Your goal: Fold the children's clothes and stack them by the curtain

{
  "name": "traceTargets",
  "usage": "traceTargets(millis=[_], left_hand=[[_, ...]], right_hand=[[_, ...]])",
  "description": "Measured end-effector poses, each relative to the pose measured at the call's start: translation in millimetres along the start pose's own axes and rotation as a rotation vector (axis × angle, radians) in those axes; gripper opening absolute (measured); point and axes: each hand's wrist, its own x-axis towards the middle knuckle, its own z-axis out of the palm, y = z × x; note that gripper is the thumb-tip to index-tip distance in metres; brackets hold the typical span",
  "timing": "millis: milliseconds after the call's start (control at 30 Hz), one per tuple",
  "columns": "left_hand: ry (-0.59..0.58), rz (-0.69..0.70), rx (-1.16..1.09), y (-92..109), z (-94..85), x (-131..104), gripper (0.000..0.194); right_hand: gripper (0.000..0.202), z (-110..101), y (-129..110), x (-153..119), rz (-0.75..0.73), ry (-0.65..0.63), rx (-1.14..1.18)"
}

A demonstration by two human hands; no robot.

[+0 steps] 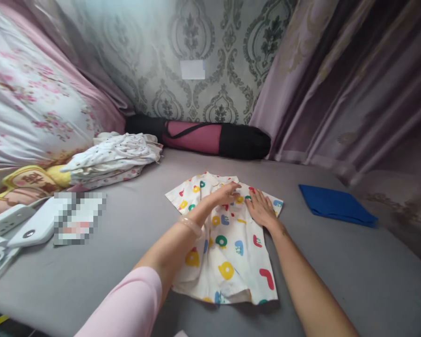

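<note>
A white short-sleeved shirt printed with colourful letter shapes lies spread on the grey bed surface, collar away from me and hem towards me. Across its upper middle reaches my left hand, fingers pointing right and slightly bent, just below the collar. My right hand rests flat near the sleeve on the right, its fingers spread on the fabric. Neither hand holds anything that I can see. Creases run down the shirt's front, and its lower edge is a little rumpled. My left forearm hides part of the left side.
A folded blue cloth lies to the right. At the back stands a long black and maroon bag against the wall. On the left are piled white clothes, a power strip, a white device with cables and a blurred-out item.
</note>
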Motion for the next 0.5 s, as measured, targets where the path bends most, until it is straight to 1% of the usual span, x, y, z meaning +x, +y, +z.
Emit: traceTargets(millis=[67, 167, 200, 267, 300, 367, 433, 500], left_hand=[[0.105, -0.078, -0.053, -4, -25.3, -20, 0.041], [0.231, -0.285, -0.016, -18, -64.2, -55, 0.037], [0.265, -0.381, 0.023, -26, -75.5, -68, 0.035], [0.297, -0.615, 0.110, -44, -93.2, -93, 0.033], [0.303, -0.727, 0.146, -52, -99.1, -105, 0.033], [0.304, -0.859, 0.180, -68, -105.5, -126, 0.032], [0.289, -0.932, 0.198, -77, -106.2, -141, 0.029], [0.285, -0.970, 0.218, -79, -104.5, -149, 0.029]], right_hand=[[0.060, 0, 0, 1, 0.005, -0.002, -0.010], [0.060, 0, -1, 2, 0.013, -0.006, -0.026], [0.060, 1, -2, 3, 0.018, -0.012, -0.031], [0.060, 1, -3, 4, 0.027, -0.028, -0.043], [0.060, 1, -3, 5, 0.029, -0.032, -0.049], [0.059, -1, -3, 7, 0.034, -0.038, -0.058], [0.058, -7, -2, 12, 0.029, -0.056, -0.054], [0.055, -17, -3, 18, 0.016, -0.100, -0.048]])
